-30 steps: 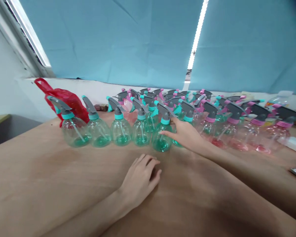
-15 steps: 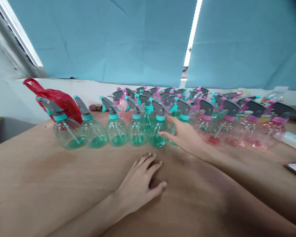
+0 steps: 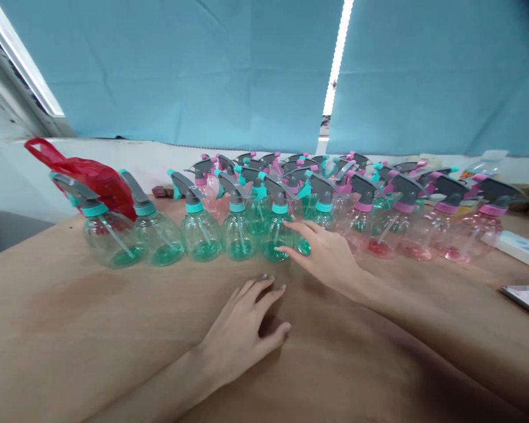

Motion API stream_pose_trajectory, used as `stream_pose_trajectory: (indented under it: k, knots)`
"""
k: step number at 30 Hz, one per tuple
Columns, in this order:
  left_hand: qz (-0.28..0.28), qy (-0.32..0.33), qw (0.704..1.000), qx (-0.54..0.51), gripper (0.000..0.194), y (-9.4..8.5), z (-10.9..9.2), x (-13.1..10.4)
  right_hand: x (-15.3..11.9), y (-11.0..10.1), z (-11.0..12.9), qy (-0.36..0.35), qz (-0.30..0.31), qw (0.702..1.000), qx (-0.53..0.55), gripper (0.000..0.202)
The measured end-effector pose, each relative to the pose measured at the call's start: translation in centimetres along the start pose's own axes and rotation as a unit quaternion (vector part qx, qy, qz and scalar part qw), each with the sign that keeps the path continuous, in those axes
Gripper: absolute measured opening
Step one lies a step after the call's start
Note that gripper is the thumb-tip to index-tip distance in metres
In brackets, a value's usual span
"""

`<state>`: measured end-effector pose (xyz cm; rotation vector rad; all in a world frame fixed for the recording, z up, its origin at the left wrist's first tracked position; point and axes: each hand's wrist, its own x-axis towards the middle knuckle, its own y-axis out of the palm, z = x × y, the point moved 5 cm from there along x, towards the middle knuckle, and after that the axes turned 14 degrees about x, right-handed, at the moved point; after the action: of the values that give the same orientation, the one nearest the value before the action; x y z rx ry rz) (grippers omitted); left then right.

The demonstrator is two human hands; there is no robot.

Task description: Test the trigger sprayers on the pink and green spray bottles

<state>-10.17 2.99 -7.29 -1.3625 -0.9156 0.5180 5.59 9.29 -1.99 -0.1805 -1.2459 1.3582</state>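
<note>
My left hand (image 3: pixel 242 323) rests on the tabletop with its fingers spread, holding nothing. Further back, my right hand (image 3: pixel 324 252) has thumb and fingers apart, close to the right side of a green spray bottle (image 3: pixel 278 235); whether it touches the bottle is hard to tell. Behind those fingers another green bottle (image 3: pixel 324 207) is partly hidden. More green bottles with turquoise collars line up to the left, among them one (image 3: pixel 240 235) and one at the row's end (image 3: pixel 110 238). Pink bottles (image 3: pixel 381 235) with pink collars continue the row to the right.
Several more spray bottles stand behind the front row. A red plastic bag (image 3: pixel 101 182) lies at the back left of the wooden table (image 3: pixel 70 317). On the right are a white box (image 3: pixel 518 249), a phone (image 3: pixel 526 299) and a clear bottle (image 3: pixel 489 164). Blue cloth (image 3: pixel 203 70) hangs behind.
My right hand has come slightly nearer and lower in front of the bottles, its fingers still apart. The whole view has shifted a little; my left hand stays spread on the table.
</note>
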Motion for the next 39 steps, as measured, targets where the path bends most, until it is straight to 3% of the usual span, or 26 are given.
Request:
stream_pose_trajectory:
  k: [6, 13, 17, 20, 23, 26, 31, 35, 39]
  knots:
    - [-0.005, 0.001, 1.0, -0.001, 0.047, 0.1, 0.0, -0.1, 0.3, 1.3, 0.3, -0.01, 0.012, 0.997, -0.076, 0.049]
    - [0.008, 0.002, 1.0, -0.006, 0.048, 0.1, 0.0, -0.1, 0.7, 1.6, 0.3, -0.014, 0.01, 0.996, -0.091, 0.047]
    - [0.006, -0.005, 1.0, -0.011, 0.046, 0.0, 0.1, -0.1, -0.1, -0.8, -0.3, -0.029, -0.034, 0.997, -0.061, 0.037]
    - [0.001, -0.01, 1.0, -0.021, 0.041, -0.1, 0.2, -0.1, -1.0, -4.0, -1.9, -0.039, -0.132, 0.989, -0.054, 0.027]
    - [-0.011, -0.013, 0.999, -0.042, 0.034, -0.3, 0.4, 0.1, -1.4, -5.9, -4.5, 0.033, -0.162, 0.983, -0.075, 0.029]
    - [-0.026, -0.021, 0.997, -0.063, 0.03, -0.4, 0.6, 0.3, -1.1, -5.9, -6.3, 0.105, -0.13, 0.985, -0.043, 0.046]
    - [-0.042, -0.028, 0.996, -0.077, 0.024, -0.8, 0.1, 0.7, 0.9, -4.1, -6.6, 0.129, -0.082, 0.988, -0.008, 0.067]
    - [-0.039, -0.04, 0.995, -0.084, 0.021, -0.9, -1.0, 1.6, 2.0, -3.4, -6.8, 0.15, -0.055, 0.987, 0.004, 0.063]
    - [-0.039, -0.062, 0.992, -0.104, 0.028, -0.5, -2.3, 3.4, 1.2, -4.3, -6.3, 0.149, -0.032, 0.988, 0.01, 0.058]
